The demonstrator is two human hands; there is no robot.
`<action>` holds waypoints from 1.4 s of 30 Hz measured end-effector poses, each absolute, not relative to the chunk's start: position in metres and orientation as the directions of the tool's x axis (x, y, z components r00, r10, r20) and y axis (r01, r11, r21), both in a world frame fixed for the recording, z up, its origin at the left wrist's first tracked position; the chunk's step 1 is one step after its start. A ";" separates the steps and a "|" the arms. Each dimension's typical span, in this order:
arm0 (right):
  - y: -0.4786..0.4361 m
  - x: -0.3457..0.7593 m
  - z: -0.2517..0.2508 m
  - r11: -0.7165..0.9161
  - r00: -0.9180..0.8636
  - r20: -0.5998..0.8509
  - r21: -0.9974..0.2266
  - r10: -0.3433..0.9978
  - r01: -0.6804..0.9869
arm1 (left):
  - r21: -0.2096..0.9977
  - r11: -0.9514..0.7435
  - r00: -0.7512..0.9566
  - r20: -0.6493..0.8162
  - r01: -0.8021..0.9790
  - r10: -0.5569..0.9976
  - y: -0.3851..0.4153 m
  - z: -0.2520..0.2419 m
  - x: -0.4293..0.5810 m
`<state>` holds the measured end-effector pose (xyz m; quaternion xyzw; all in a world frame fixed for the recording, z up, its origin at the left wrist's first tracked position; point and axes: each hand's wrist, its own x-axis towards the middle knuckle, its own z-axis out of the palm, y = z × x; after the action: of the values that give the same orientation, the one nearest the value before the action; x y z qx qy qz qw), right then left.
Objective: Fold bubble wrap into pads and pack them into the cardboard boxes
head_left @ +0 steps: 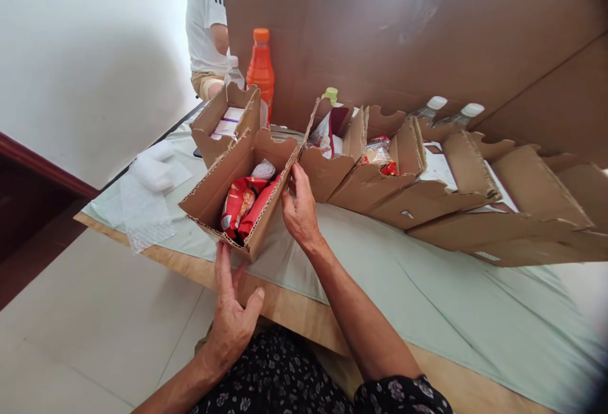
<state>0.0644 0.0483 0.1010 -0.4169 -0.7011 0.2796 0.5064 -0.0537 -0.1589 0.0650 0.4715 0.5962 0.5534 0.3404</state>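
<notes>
An open-topped cardboard box point(204, 195) stands near the table's front edge, turned at an angle. Inside it lie red snack packets point(240, 208) and a pale rolled item point(263, 169) whose kind I cannot make out. My left hand point(232, 316) has its fingers stretched against the box's near end, thumb apart. Along the right side of the same box rests my right hand point(300, 208), its fingers extended against the wall near the far corner. Neither hand is wrapped round anything.
Another box point(206, 142) holds white packs, beside an orange bottle point(260, 69). Several filled cardboard boxes point(380, 189) line the right. Crumpled clear plastic point(147, 195) lies left on the cloth-covered table point(361, 256). A tall cardboard panel point(380, 28) stands behind; a person point(206, 21) sits beyond.
</notes>
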 end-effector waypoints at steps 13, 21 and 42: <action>0.038 0.083 0.020 0.290 -0.019 0.299 -0.907 0.954 0.305 | 0.952 -0.123 -0.254 0.197 0.280 0.947 -0.068 0.067 -0.030; 0.039 0.088 0.013 0.300 -0.017 0.308 -0.913 0.951 0.277 | 0.978 -0.065 -0.304 0.125 0.200 0.944 0.044 0.077 -0.004; 0.049 0.085 0.013 0.356 -0.037 0.377 -0.831 0.925 0.427 | 0.486 0.524 -0.669 0.188 0.700 0.719 -0.072 0.093 -0.289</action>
<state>0.0848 0.0489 0.0128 -0.5039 -0.6711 0.2611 0.4771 -0.2889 -0.0716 0.0933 0.4064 0.8727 0.2701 0.0181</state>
